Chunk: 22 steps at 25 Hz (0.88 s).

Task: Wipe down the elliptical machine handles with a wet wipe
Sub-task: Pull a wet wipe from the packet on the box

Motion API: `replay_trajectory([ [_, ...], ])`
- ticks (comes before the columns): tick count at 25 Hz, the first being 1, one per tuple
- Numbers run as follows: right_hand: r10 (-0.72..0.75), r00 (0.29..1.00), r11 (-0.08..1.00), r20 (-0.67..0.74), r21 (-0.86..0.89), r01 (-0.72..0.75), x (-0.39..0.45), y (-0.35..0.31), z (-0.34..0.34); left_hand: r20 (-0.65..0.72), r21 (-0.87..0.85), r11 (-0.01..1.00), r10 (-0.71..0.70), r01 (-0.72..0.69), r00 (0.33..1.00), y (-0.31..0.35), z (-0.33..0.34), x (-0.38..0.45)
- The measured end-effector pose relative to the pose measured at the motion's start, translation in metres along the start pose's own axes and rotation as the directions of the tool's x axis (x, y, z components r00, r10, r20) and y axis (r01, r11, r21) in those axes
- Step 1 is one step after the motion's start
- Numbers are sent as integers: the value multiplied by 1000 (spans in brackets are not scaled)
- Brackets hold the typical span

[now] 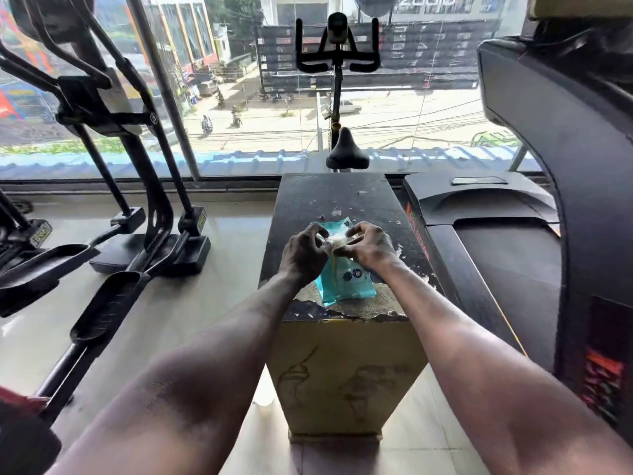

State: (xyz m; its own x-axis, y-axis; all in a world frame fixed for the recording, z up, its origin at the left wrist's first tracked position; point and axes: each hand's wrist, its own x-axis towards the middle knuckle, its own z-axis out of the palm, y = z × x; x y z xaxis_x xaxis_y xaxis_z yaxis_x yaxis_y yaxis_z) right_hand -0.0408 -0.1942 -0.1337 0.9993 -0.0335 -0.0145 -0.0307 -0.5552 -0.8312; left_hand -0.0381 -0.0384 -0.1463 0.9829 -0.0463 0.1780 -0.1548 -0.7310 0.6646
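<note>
A teal wet wipe pack [346, 281] lies flat on the worn black top of a wooden box [329, 197] in front of me. Both my hands are over the middle of the pack. My left hand [305, 253] and my right hand [366, 246] have curled fingers that pinch a white wipe [337, 241] at the pack's opening. The black elliptical machine [113, 118] stands at the left, its arms rising out of the top of the frame and its pedals [102, 306] low near the floor.
A spin bike [337, 60] with its saddle stands behind the box against the glass window. A treadmill [513, 234] fills the right side. Pale tiled floor [233, 241] lies between the elliptical and the box.
</note>
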Motion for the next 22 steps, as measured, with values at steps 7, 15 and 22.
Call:
replay_trajectory([
  [7,-27,998,991,-55,133,34,-3,7,7,-47,-77,997,2,-6,999,4,-1,-8],
  [15,-36,979,976,-202,203,78,-2,-14,18,-30,-56,997,-62,61,998,0,-5,-4],
  [22,-198,958,923,-207,290,254,10,-87,34,-20,-648,750,-192,134,981,-2,-53,5],
])
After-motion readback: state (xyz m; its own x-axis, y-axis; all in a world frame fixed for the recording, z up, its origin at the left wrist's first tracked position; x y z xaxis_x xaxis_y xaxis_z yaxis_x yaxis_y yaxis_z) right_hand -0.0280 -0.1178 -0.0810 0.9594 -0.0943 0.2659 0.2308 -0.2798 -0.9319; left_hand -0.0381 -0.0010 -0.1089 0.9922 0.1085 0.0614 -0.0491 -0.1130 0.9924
